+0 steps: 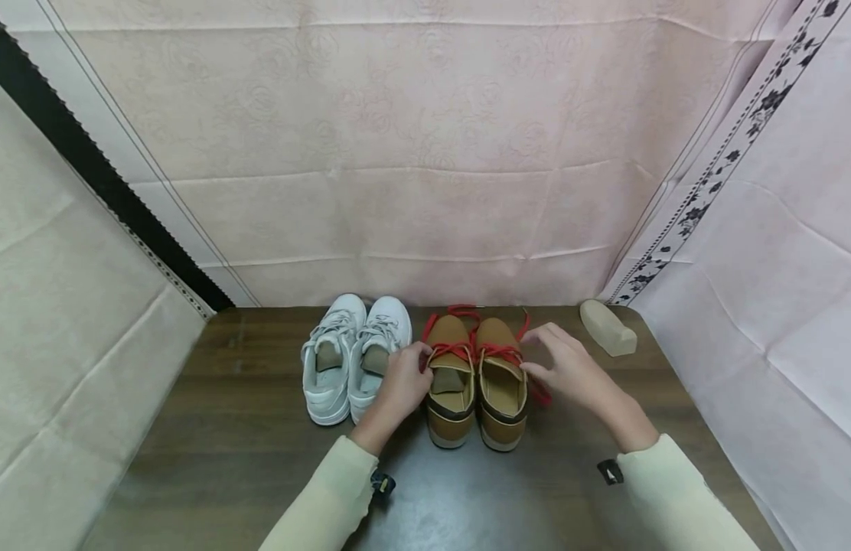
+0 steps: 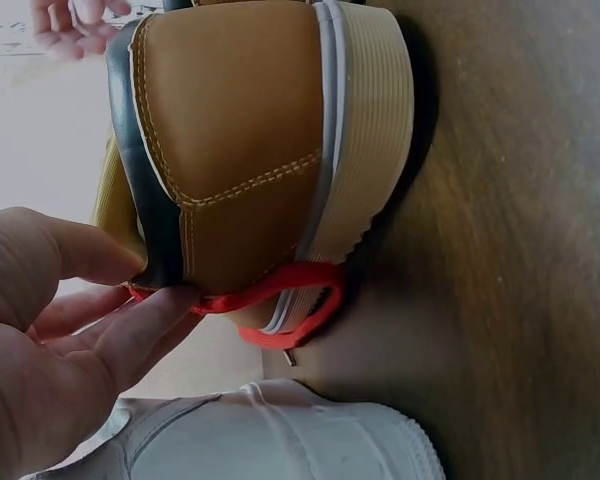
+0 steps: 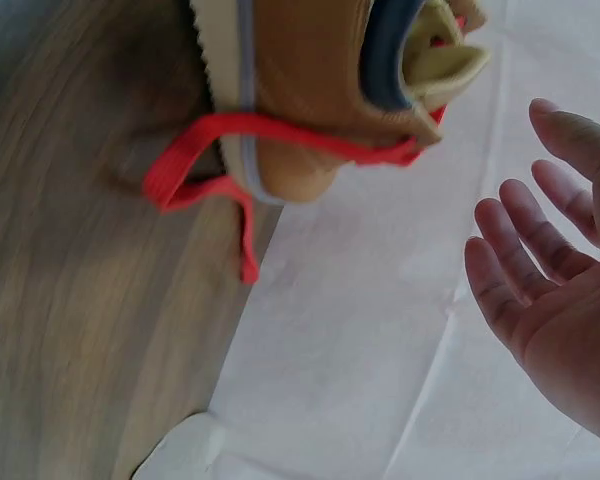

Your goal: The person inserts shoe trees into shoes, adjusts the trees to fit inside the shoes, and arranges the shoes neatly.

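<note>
A pair of brown shoes with red laces stands side by side, toes toward the wall: the left brown shoe (image 1: 448, 330) and the right brown shoe (image 1: 496, 333). At the left one's outer side, my left hand (image 1: 405, 375) has thumb and fingertips around a red shoelace (image 2: 305, 275), against the dark collar. That lace loops down past the sole. My right hand (image 1: 566, 363) is beside the right brown shoe, its fingers (image 3: 525, 235) loosely bent and apart from it, holding nothing. Another red lace (image 3: 280, 128) trails down that shoe's side to the floor.
A pair of white sneakers (image 1: 327, 402) stands left of the brown shoes, close to my left wrist. To the far right lies a pale, rounded block (image 1: 608, 327). Cloth-covered walls (image 1: 432, 214) bound the wooden surface (image 1: 260, 467) at the back and sides.
</note>
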The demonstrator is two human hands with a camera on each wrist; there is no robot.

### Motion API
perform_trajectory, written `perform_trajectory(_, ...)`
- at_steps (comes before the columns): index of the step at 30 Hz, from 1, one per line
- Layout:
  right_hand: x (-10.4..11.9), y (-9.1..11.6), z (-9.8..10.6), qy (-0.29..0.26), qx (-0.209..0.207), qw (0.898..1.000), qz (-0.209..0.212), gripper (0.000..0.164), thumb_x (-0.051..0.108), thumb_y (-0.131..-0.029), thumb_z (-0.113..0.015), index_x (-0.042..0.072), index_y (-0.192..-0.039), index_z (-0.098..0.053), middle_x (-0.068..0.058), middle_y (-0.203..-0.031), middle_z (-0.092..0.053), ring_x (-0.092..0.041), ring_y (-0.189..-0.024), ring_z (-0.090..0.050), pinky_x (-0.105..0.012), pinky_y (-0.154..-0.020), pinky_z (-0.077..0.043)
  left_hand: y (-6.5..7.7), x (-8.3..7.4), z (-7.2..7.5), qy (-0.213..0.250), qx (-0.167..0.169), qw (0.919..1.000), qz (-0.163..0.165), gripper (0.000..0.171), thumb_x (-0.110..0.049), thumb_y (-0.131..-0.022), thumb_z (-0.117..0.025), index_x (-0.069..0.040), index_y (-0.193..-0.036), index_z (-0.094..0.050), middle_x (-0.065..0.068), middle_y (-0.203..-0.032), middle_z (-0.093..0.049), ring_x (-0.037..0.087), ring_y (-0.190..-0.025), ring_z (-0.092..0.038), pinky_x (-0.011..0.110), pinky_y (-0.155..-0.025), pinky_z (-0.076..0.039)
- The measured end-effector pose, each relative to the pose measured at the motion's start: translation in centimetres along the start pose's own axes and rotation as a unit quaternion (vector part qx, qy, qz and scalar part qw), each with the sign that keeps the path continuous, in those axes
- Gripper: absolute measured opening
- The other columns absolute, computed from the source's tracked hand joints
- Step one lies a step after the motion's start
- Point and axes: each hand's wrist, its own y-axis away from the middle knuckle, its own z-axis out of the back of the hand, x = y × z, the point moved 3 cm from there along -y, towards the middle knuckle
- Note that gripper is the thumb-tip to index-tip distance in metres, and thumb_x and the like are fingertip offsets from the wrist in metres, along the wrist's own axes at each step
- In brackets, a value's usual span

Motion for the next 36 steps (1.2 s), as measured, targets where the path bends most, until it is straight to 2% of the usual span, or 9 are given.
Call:
perform_trajectory(6,-2.9,0.5,1.0,0.025,-0.024,0.999,-0.008,0.039,0.011,-0.086,-0.084,0.003,-0.118,-0.064,-0.012,-0.115,-0.064,-0.032,-0.107,-0.063,-0.051,-0.093,-0.053,0.0,0.0,0.4,-0.015,0.002,0.9999,-0.006,0.026,0.004,-0.084,-0.068,-0.004,-0.109,-0.072,0.009,-0.095,-0.072,0.024,-0.089,-0.067,0.039,-0.079,-0.056)
perform_trajectory(11,-6.2,1.0,2.1,0.042,-0.068,0.997,-0.014,0.040,0.006,-0.085,-0.083,0.002,-0.118,-0.062,-0.016,-0.116,-0.065,-0.036,-0.110,-0.061,-0.056,-0.093,-0.049,-0.1,-0.4,1.0,-0.031,0.036,0.9986,-0.025,0.035,0.006,-0.083,-0.068,-0.003,-0.117,-0.069,0.012,-0.105,-0.071,0.025,-0.098,-0.066,0.042,-0.085,-0.056)
perform_trajectory(16,-9.5,1.5,3.2,0.055,-0.102,0.992,-0.050,0.042,0.007,-0.086,-0.082,0.000,-0.121,-0.061,-0.021,-0.120,-0.061,-0.041,-0.114,-0.056,-0.060,-0.095,-0.044,-0.3,-1.6,2.1,-0.032,0.069,0.9965,-0.036,0.050,0.003,-0.081,-0.070,-0.006,-0.130,-0.064,0.011,-0.122,-0.066,0.025,-0.110,-0.062,0.044,-0.096,-0.053)
perform_trajectory(22,-12.8,1.7,3.6,0.053,-0.135,0.986,-0.076,0.046,0.007,-0.085,-0.083,-0.005,-0.123,-0.059,-0.027,-0.123,-0.059,-0.047,-0.118,-0.052,-0.063,-0.099,-0.040,-0.4,-3.7,2.4,0.009,0.076,0.9953,-0.059,0.051,-0.008,-0.086,-0.075,-0.004,-0.135,-0.062,0.014,-0.131,-0.065,0.030,-0.112,-0.063,0.046,-0.097,-0.053)
perform_trajectory(31,-17.4,2.3,2.9,0.035,-0.111,0.985,-0.131,0.053,0.010,-0.088,-0.079,-0.011,-0.131,-0.054,-0.034,-0.133,-0.051,-0.052,-0.126,-0.045,-0.068,-0.104,-0.035,-0.4,-5.6,0.6,0.030,0.073,0.9922,-0.096,0.050,-0.012,-0.087,-0.080,-0.003,-0.133,-0.063,0.015,-0.129,-0.068,0.030,-0.118,-0.066,0.042,-0.100,-0.054)
perform_trajectory(36,-19.0,2.4,2.7,0.024,-0.094,0.978,-0.183,0.059,0.015,-0.091,-0.076,-0.011,-0.137,-0.050,-0.037,-0.139,-0.045,-0.054,-0.130,-0.040,-0.069,-0.106,-0.033,-0.8,-6.2,-0.4,0.048,0.063,0.9924,-0.094,0.049,-0.012,-0.087,-0.081,-0.002,-0.132,-0.064,0.018,-0.125,-0.069,0.031,-0.113,-0.068,0.042,-0.094,-0.057)
